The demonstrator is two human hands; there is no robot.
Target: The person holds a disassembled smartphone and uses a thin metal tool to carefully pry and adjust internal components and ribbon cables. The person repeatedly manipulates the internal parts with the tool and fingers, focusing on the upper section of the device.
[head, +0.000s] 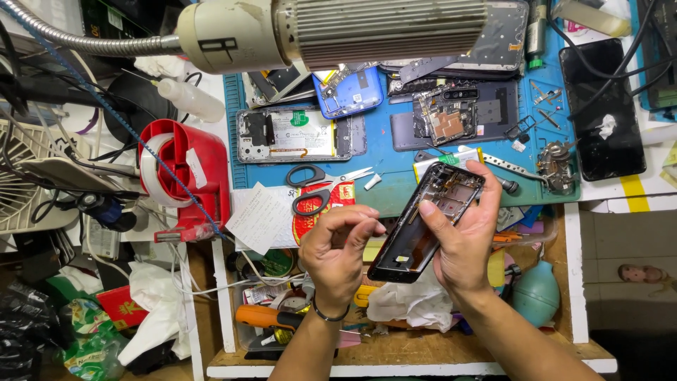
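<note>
2 hands work together: right hand [462,243] clasps the phone frame [427,221], left hand [337,254] pinches its fingertips shut beside it.

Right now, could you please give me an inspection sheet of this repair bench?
Surface: blue work mat on a crowded bench, above an open wooden drawer.
Job's things: black opened phone frame, tilted, insides showing.
Clutter: black-handled scissors, red tape dispenser, opened phone with white battery, blue phone back, orange-handled screwdriver.
Hands: right hand grips the frame; left hand beside it, fingertips pinched, whether touching it is unclear.
Cables: black cables across the top right; white wires at the left.
Surroundings: cream gooseneck lamp overhead, white fan at the left.
</note>
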